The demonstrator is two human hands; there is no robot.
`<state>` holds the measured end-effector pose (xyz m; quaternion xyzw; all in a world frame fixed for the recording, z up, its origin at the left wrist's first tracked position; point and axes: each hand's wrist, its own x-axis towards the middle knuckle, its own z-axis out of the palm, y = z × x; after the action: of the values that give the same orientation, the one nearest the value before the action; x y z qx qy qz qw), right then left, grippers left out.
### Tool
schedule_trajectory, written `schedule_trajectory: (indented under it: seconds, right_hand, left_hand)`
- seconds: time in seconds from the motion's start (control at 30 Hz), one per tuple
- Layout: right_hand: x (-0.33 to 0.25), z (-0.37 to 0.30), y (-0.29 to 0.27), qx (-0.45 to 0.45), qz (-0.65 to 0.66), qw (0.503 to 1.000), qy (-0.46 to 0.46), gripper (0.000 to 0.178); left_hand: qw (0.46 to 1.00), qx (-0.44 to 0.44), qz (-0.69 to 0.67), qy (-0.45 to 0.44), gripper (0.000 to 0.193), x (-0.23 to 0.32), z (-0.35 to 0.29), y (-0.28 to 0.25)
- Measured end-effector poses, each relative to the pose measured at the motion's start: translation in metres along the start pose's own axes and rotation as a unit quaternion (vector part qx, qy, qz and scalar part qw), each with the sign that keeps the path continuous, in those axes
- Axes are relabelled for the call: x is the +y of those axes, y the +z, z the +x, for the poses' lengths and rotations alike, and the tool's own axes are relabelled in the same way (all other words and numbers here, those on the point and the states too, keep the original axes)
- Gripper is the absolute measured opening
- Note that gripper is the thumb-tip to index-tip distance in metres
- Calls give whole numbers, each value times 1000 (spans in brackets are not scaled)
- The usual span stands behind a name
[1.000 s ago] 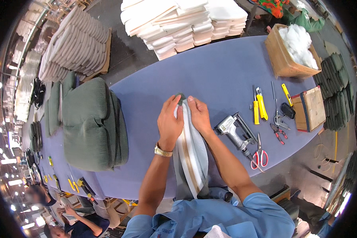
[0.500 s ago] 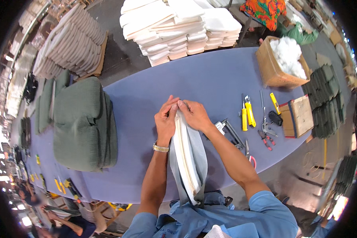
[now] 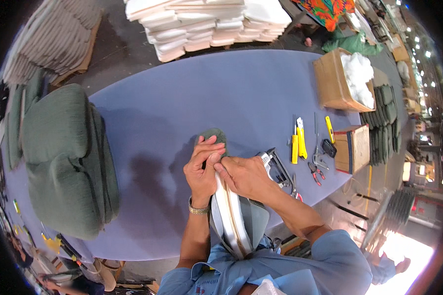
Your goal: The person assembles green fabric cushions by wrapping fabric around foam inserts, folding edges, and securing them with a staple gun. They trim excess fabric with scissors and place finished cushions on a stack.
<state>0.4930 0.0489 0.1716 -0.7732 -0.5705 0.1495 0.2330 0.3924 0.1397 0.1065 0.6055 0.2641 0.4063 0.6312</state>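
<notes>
Over the tabletop (image 3: 152, 98) | zippered cover (image 3: 231, 216) runs chestward from left hand (image 3: 200, 177) and right hand (image 3: 246, 174), equally near | fingers (image 3: 207, 148) pinched together near its far end

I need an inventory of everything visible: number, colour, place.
Fabric piece: one, grey and white, held
Table: one, blue, centre
Staple gun: one, silver, right of centre
Scissors: one, red handles, beside staple gun
Yellow tools: three, table's right
Blow gun: one, grey, among them
Pliers: one, red handles, below blow gun
Black object: one, beside blow gun
Boxes: two, brown, table's right
Filling: white, in larger box
Cushions: several, dark green, table's left
Pads: many, white, beyond table
Background: too blurred
Watch: one, golden, left wrist
Left hand: one, centre
Right hand: one, centre
</notes>
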Motion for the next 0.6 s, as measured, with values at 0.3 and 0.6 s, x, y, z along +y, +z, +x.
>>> schedule_trajectory:
  seconds: [0.3, 0.6]
  right_hand:
    - [-36, -8, 13, -6, -26, 999, 43, 31]
    - [-53, -6, 30, 44, -9, 996, 82, 30]
  left_hand:
    - [999, 2, -43, 6, 13, 3, -10, -31]
    - [995, -33, -93, -24, 25, 10, 6, -57]
